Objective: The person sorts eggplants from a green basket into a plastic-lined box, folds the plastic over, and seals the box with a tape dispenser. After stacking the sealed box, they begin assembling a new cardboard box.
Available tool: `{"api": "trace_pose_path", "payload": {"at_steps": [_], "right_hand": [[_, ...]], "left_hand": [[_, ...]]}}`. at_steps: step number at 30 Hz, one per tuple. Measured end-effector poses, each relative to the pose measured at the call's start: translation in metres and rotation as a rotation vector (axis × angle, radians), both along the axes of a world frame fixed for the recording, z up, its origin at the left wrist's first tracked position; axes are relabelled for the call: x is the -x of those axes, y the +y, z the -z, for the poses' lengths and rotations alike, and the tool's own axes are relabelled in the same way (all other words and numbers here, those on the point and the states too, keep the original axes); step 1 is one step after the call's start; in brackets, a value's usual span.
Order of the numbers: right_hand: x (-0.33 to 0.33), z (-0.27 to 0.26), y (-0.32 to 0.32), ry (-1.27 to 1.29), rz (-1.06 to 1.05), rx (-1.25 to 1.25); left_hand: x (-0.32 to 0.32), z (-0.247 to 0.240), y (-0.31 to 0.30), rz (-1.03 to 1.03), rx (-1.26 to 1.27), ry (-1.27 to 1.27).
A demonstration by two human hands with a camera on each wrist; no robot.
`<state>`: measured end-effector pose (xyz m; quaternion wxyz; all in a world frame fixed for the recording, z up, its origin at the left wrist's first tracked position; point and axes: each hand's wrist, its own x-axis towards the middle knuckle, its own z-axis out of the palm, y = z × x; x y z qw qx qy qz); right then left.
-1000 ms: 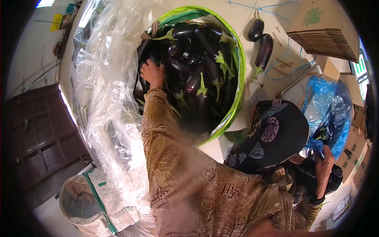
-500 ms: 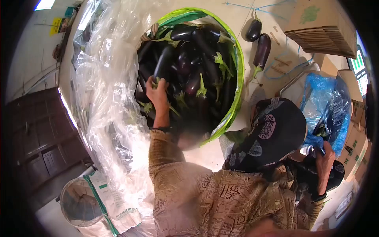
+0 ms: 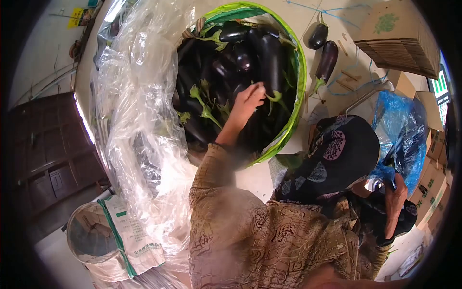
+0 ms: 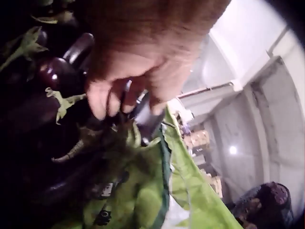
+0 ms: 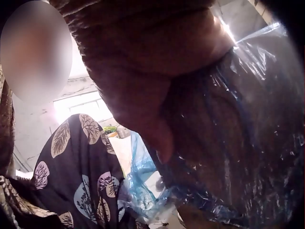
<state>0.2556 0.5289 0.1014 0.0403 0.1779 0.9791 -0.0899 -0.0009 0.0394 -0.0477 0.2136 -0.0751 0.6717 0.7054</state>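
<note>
The head view is brightly lit, with white glare on the clear plastic (image 3: 139,91), deep shadow inside the basket (image 3: 301,91), and fisheye curving into black corners. The left wrist view is dim and soft, its left side almost black, with one small bright light (image 4: 233,150); the right wrist view is backlit by a blown-out window (image 5: 81,107), its upper-left oval blurred.

Pale tiled floor (image 3: 347,25), two eggplants (image 3: 327,60), blue string (image 3: 323,10)
</note>
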Motion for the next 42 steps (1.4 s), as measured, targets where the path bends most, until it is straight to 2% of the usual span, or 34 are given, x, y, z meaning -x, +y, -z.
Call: {"api": "trace_pose_path", "payload": {"at_steps": [1,2,4,6,8,10,11,12,14,15,17,18,20,22,23,25,26,28,30,32,33,34,36,37,39,40,41,42], "right_hand": [[0.000,0.000,0.000,-0.013,0.012,0.023],[0.000,0.000,0.000,-0.015,0.012,0.022],[-0.002,0.000,0.000,-0.001,0.008,-0.003],[-0.002,-0.003,-0.004,0.009,0.004,-0.024],[0.001,-0.005,-0.007,0.024,-0.001,-0.043],[0.004,-0.005,-0.008,-0.010,0.017,-0.020],[0.002,-0.003,-0.007,-0.009,0.019,-0.020],[-0.001,-0.001,-0.005,0.025,-0.007,-0.044],[0.003,-0.002,-0.006,0.062,-0.035,-0.077],[0.007,-0.006,-0.011,0.028,0.014,-0.047],[0.007,-0.006,-0.011,-0.004,0.068,-0.026],[0.001,-0.002,-0.006,0.012,0.040,-0.048],[0.000,-0.002,-0.007,0.028,0.032,-0.071],[0.011,-0.013,-0.021,-0.031,0.075,-0.010],[0.009,-0.012,-0.022,-0.034,0.088,-0.008],[0.007,-0.010,-0.022,0.076,-0.019,-0.094],[0.010,-0.015,-0.024,0.075,-0.005,-0.099],[0.024,-0.024,-0.029,-0.059,0.057,0.128],[0.023,-0.022,-0.029,0.000,-0.017,0.050],[0.024,-0.022,-0.027,-0.001,0.030,0.142],[0.016,-0.013,-0.019,0.069,-0.039,0.082],[0.014,-0.012,-0.018,0.068,-0.039,0.091],[0.016,-0.013,-0.017,0.028,0.008,0.124],[0.027,-0.024,-0.022,-0.086,0.072,0.266],[0.027,-0.027,-0.023,-0.064,0.030,0.238],[0.025,-0.031,-0.022,-0.045,-0.002,0.201],[0.031,-0.040,-0.020,-0.089,-0.004,0.391],[0.031,-0.046,-0.014,-0.126,-0.015,0.441]], "left_hand": [[0.002,0.003,-0.003,0.196,0.405,0.144],[0.005,0.009,-0.010,0.196,0.404,0.143],[0.012,0.023,-0.030,0.081,1.023,0.679],[0.023,0.018,-0.063,-0.039,1.289,0.735],[0.031,0.011,-0.095,-0.129,1.572,0.569],[0.036,0.015,-0.123,-0.044,1.718,0.390],[0.040,0.018,-0.131,0.021,1.712,0.346],[0.047,0.024,-0.134,0.020,1.710,0.349],[0.063,0.037,-0.134,0.168,1.821,0.698],[0.072,0.048,-0.133,0.164,1.815,0.699],[0.086,0.073,-0.129,0.238,1.795,0.504],[0.092,0.085,-0.126,0.237,1.782,0.520],[0.100,0.107,-0.127,0.043,2.022,0.620],[0.106,0.117,-0.132,0.029,2.107,0.696],[0.106,0.109,-0.131,0.071,2.080,0.623],[0.111,0.092,-0.126,0.102,1.980,0.470],[0.112,0.085,-0.121,0.111,1.973,0.484],[0.104,0.062,-0.124,0.064,1.856,0.307],[0.104,0.039,-0.138,0.048,1.776,0.251],[0.098,0.021,-0.172,0.040,1.421,0.173],[0.088,0.005,-0.183,-0.014,1.160,0.126],[0.074,-0.016,-0.179,-0.014,1.168,0.126],[0.043,-0.063,-0.158,-0.250,0.394,-0.098],[0.030,-0.076,-0.147,-0.253,0.399,-0.097],[0.008,-0.094,-0.119,-0.293,0.004,0.015],[0.002,-0.108,-0.103,-0.278,-0.006,0.009],[-0.002,-0.123,-0.083,-0.211,-0.179,-0.012],[-0.003,-0.132,-0.067,-0.135,-0.352,-0.035]]}}
